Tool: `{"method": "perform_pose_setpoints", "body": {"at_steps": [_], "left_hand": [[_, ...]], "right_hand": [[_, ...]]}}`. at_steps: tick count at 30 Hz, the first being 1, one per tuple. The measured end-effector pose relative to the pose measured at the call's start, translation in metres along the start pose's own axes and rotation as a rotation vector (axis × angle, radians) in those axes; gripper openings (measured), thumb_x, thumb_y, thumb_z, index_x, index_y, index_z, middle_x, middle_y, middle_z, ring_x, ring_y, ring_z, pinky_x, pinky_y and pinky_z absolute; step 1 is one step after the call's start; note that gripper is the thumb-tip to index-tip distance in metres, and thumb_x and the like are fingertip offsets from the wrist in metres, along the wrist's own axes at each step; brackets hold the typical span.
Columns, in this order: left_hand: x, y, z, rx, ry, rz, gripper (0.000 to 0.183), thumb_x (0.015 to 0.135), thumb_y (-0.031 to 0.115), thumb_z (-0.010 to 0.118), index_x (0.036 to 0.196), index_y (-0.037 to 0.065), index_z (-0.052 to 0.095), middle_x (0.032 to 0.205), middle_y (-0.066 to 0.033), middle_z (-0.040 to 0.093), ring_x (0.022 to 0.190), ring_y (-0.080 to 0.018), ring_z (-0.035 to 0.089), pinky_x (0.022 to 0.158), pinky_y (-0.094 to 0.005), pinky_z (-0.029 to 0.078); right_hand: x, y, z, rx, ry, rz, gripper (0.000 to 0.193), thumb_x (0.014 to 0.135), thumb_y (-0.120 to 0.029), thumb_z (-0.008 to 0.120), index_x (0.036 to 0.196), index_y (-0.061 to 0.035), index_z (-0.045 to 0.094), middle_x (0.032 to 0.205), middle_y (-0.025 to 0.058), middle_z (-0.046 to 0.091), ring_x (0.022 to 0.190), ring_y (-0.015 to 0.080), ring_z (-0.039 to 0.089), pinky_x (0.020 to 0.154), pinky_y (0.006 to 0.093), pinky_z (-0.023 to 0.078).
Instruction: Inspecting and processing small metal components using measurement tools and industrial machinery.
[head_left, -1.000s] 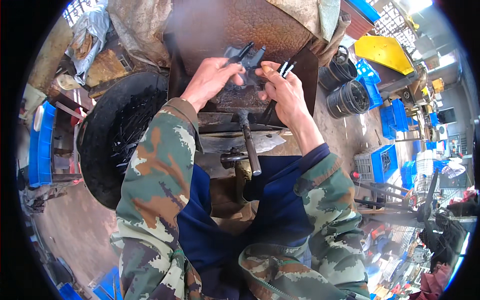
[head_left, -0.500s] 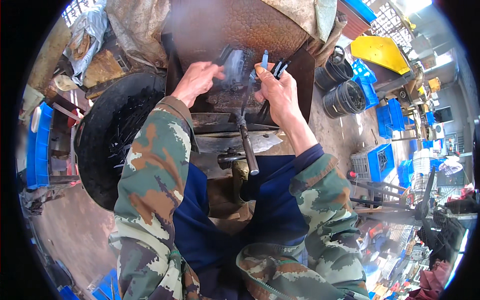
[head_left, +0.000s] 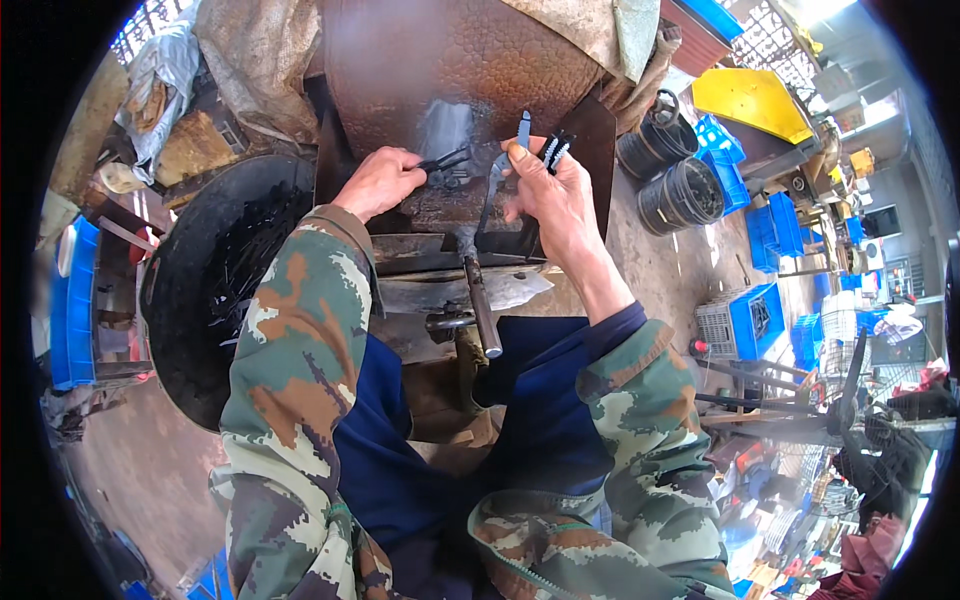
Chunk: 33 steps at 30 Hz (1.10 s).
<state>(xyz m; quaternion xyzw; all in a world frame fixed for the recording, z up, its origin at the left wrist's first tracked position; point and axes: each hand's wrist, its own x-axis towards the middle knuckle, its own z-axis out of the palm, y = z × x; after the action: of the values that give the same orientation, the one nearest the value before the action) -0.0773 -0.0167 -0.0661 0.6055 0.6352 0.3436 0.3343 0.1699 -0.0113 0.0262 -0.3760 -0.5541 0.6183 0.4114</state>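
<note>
My left hand (head_left: 381,181) is closed on a slim dark metal piece (head_left: 446,159) that looks forked at its far end. The fingertips cover its near end. My right hand (head_left: 550,190) pinches a grey metal piece (head_left: 521,135) between thumb and fingers; it resembles half of a pair of pliers, with a dark curved shank below. Several dark pieces with pale toothed edges (head_left: 556,150) stick up between the same hand's fingers. Both hands are over a brown metal trough, in front of a large rust-brown rough surface (head_left: 465,55) with a pale grey patch (head_left: 446,125).
Left of the trough stands a big black tub (head_left: 190,330) with dark slender pieces inside. A metal bar (head_left: 481,305) juts toward my knees. Black buckets (head_left: 681,197) and blue crates (head_left: 757,318) stand on the right. Cloth sacks (head_left: 262,65) hang behind.
My left hand has come slightly down and left, and its metal piece is now lower and no longer blurred. The right hand keeps its hold. The whole view has shifted a little.
</note>
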Motion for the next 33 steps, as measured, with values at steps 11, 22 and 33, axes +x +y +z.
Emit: {"method": "perform_pose_setpoints", "body": {"at_steps": [11, 22, 33], "left_hand": [[-0.003, 0.026, -0.008, 0.087, -0.028, 0.064, 0.027, 0.082, 0.014, 0.064, 0.104, 0.000, 0.071, 0.075, -0.0184, 0.066, 0.069, -0.0256, 0.066, 0.070, -0.0385, 0.051], [-0.004, 0.017, -0.003, 0.170, -0.044, 0.226, 0.026, 0.082, 0.007, 0.062, 0.105, 0.003, 0.073, 0.092, -0.0156, 0.065, 0.087, -0.0282, 0.063, 0.079, -0.0375, 0.048], [-0.013, 0.047, -0.013, 0.333, 0.073, 0.015, 0.025, 0.088, 0.024, 0.061, 0.098, 0.003, 0.071, 0.077, -0.0146, 0.065, 0.073, -0.0284, 0.063, 0.072, -0.0382, 0.048]], "right_hand": [[0.002, -0.006, -0.006, 0.082, 0.029, 0.003, 0.025, 0.101, -0.023, 0.059, 0.106, 0.0002, 0.064, 0.082, 0.0057, 0.059, 0.055, 0.0100, 0.053, 0.061, 0.0297, 0.056], [0.000, -0.014, -0.012, 0.219, 0.065, 0.081, 0.025, 0.100, -0.025, 0.059, 0.103, -0.0009, 0.060, 0.089, 0.0121, 0.063, 0.079, 0.0244, 0.069, 0.073, 0.0360, 0.059], [0.003, -0.013, -0.031, 0.437, 0.146, 0.210, 0.020, 0.099, -0.022, 0.060, 0.103, -0.0027, 0.056, 0.078, 0.0042, 0.054, 0.062, 0.0180, 0.058, 0.074, 0.0435, 0.061]]}}
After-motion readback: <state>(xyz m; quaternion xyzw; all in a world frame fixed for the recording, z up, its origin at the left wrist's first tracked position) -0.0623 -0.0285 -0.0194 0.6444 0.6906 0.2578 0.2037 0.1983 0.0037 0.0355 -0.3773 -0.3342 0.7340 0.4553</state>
